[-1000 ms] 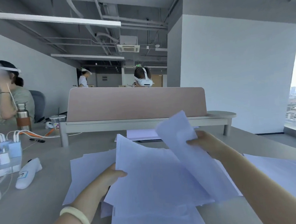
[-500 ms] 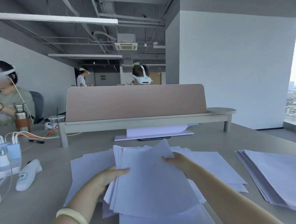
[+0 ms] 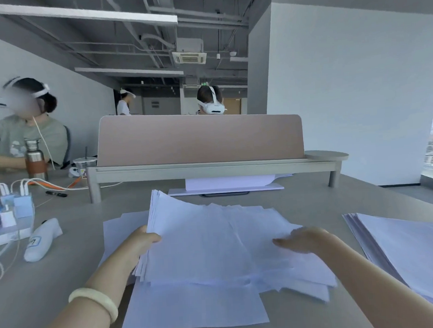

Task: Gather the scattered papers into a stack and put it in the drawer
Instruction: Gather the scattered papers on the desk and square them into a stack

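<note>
Matt white papers (image 3: 205,243) (slightly creased), smooth grey table (image 3: 314,203), brushed-metal flask (image 3: 34,159)

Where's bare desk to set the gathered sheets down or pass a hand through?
Bare desk lies between the loose papers and the side stack, and another strip runs between the papers and the white handheld device. Crowded: chargers and cables far left; the middle, where left hand grips and right hand rests on the papers.

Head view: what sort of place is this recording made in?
Probably an open-plan office: a long shared desk with a pink divider screen, a bare ceiling with an air-conditioning unit, and plugged-in chargers at the left.
</note>
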Motion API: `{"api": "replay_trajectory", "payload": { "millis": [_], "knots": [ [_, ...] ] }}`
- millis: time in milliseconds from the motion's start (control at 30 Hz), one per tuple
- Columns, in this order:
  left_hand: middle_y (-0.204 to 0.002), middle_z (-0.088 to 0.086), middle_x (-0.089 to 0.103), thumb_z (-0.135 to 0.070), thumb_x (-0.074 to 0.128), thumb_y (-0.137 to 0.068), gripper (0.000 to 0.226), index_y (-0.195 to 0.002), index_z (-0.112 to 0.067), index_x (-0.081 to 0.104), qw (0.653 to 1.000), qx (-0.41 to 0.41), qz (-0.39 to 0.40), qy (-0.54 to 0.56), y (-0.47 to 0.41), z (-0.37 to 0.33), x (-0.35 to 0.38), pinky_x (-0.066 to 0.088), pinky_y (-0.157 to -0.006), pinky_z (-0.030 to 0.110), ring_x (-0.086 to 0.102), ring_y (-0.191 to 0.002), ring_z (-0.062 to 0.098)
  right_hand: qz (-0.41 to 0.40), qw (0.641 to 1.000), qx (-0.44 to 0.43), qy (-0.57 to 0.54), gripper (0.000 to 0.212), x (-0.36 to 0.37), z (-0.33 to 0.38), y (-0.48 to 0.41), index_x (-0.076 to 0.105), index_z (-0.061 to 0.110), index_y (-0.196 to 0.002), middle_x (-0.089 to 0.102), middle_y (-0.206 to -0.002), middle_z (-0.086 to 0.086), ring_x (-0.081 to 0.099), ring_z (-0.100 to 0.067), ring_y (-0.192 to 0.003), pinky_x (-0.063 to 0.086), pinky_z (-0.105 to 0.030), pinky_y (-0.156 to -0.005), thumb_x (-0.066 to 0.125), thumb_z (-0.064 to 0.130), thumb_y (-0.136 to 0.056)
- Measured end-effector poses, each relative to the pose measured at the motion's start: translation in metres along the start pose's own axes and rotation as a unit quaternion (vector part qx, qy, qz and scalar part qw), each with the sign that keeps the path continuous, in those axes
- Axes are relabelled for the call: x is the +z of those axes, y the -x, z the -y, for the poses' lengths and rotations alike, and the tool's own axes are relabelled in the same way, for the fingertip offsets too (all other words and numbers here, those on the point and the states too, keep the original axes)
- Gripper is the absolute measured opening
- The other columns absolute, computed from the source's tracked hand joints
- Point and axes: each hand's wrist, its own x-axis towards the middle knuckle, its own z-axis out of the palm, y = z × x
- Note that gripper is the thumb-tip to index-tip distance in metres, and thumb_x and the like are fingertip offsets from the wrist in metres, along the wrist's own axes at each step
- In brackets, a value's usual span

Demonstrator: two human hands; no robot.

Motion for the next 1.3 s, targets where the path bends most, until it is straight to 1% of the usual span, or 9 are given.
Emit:
{"api": "replay_trajectory", "payload": {
  "millis": [133,300,400,533,667,767,933,1033,1300],
  "knots": [
    [-0.101,0.015,0.061,0.004,0.05,-0.089,0.023,-0.108,-0.004,0.059,0.998,-0.008,-0.035,0.047,0.001,0.002,-0.004,0.04,-0.083,0.031,0.057,-0.093,0.03,-0.039,0.997,-0.028,-0.059,0.054,-0.027,0.007,0.006,0.053,0.016,-0.1,0.063,-0.088,0.001,0.068,-0.023,-0.096,0.046,-0.027,-0.07,0.039,0.066,-0.087],
    [-0.093,0.015,0.062,-0.013,0.059,-0.063,0.044,-0.105,-0.001,0.061,0.995,-0.002,-0.061,0.074,0.003,0.005,0.002,0.041,-0.072,0.03,0.057,-0.083,0.029,-0.035,0.966,-0.074,-0.243,0.071,0.001,0.005,-0.02,0.038,0.017,-0.141,0.044,-0.145,-0.004,0.047,-0.023,-0.125,0.039,-0.033,-0.1,0.049,0.06,-0.086],
    [-0.08,0.01,0.056,-0.014,0.052,-0.059,0.037,-0.095,-0.005,0.058,0.995,0.012,-0.072,0.072,0.006,0.002,0.013,0.033,-0.059,0.026,0.049,-0.073,0.023,-0.077,0.983,-0.054,-0.16,0.08,0.02,0.011,-0.031,0.036,0.017,-0.142,0.029,-0.155,-0.001,0.022,-0.023,-0.144,0.022,-0.037,-0.116,0.033,0.072,-0.085],
    [-0.073,0.008,0.051,-0.004,0.052,-0.072,0.026,-0.097,-0.004,0.056,0.995,0.012,-0.091,0.04,0.0,0.004,0.025,0.03,-0.053,0.024,0.045,-0.063,0.022,0.009,0.994,-0.059,-0.089,0.097,0.013,0.023,-0.016,0.005,0.018,-0.153,-0.002,-0.162,0.004,-0.005,-0.021,-0.15,0.005,-0.042,-0.121,0.021,0.08,-0.081],
    [-0.07,0.004,0.051,-0.014,0.047,-0.061,0.035,-0.094,-0.008,0.057,0.998,0.007,-0.066,-0.007,0.005,0.001,0.028,0.032,-0.055,0.024,0.046,-0.061,0.022,0.11,0.991,-0.07,0.016,0.092,-0.013,0.017,0.023,0.016,0.02,-0.153,0.023,-0.158,0.001,0.024,-0.02,-0.146,0.023,-0.035,-0.114,0.022,0.079,-0.082],
    [-0.069,0.002,0.045,-0.011,0.051,-0.069,0.014,-0.082,-0.011,0.054,1.0,0.019,-0.002,-0.017,0.015,-0.005,0.024,0.029,-0.055,0.024,0.041,-0.06,0.019,0.1,0.993,-0.062,0.011,0.079,-0.035,0.012,0.025,0.044,0.014,-0.138,0.062,-0.115,-0.002,0.063,-0.021,-0.105,0.045,-0.029,-0.082,0.034,0.072,-0.085],
    [-0.095,0.003,0.058,-0.021,0.05,-0.059,0.056,-0.114,-0.01,0.055,0.999,0.037,0.004,-0.012,0.009,0.003,0.021,0.039,-0.064,0.024,0.053,-0.08,0.018,-0.003,0.977,-0.082,-0.194,0.075,-0.021,0.019,0.002,0.029,0.014,-0.147,0.045,-0.141,-0.002,0.053,-0.021,-0.11,0.045,-0.029,-0.092,0.05,0.056,-0.089],
    [-0.096,0.003,0.056,-0.012,0.053,-0.078,0.035,-0.112,-0.011,0.052,0.999,0.036,-0.019,-0.001,0.009,0.005,0.027,0.037,-0.06,0.024,0.05,-0.078,0.018,-0.035,0.989,-0.07,-0.124,0.073,-0.011,0.034,-0.001,0.034,0.013,-0.144,0.044,-0.142,-0.006,0.042,-0.024,-0.133,0.035,-0.029,-0.103,0.047,0.059,-0.089],
    [-0.1,0.011,0.064,-0.025,0.049,-0.057,0.052,-0.106,-0.009,0.059,0.999,0.021,-0.006,-0.027,-0.006,0.014,0.023,0.041,-0.069,0.028,0.057,-0.081,0.023,0.064,0.982,-0.014,-0.18,0.079,-0.034,0.033,-0.016,0.055,0.012,-0.127,0.057,-0.111,-0.002,0.057,-0.023,-0.098,0.045,-0.028,-0.088,0.068,0.064,-0.07]
  ]
}}
